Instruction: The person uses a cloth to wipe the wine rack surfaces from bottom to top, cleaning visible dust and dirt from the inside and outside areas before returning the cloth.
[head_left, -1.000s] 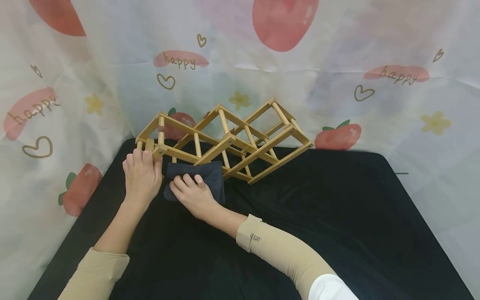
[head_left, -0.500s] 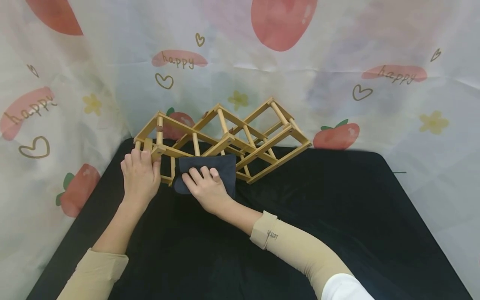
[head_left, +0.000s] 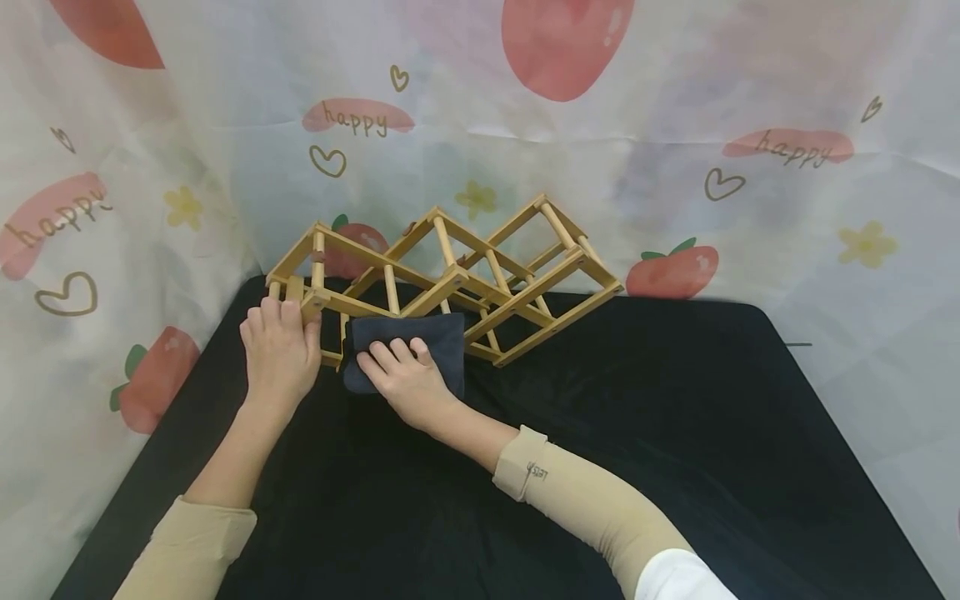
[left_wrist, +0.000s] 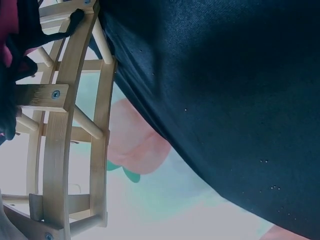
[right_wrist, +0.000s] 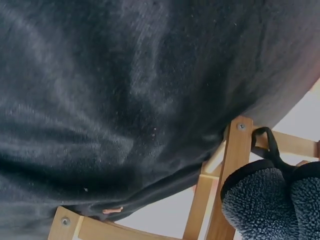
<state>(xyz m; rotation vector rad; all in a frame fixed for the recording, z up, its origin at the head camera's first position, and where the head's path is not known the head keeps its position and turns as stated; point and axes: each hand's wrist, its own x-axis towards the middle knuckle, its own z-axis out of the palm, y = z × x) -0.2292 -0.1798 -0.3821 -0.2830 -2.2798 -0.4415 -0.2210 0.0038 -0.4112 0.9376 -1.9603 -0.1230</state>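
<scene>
l hand (head_left: 280,354) grips l end of wood rack (head_left: 433,293) — r hand (head_left: 408,379) w/ bent fingers holds dk cloth (head_left: 446,346) at front

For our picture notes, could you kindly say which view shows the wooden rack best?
The head view: nearly the whole wooden rack shows, though the dark cloth and left hand hide parts. The left wrist view shows slats and rods close, cropped; the right wrist view, only fragments.

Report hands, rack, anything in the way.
Left hand grips wooden rack, left end. Right hand holds dark cloth at rack front. Cloth partly hides rack.
</scene>
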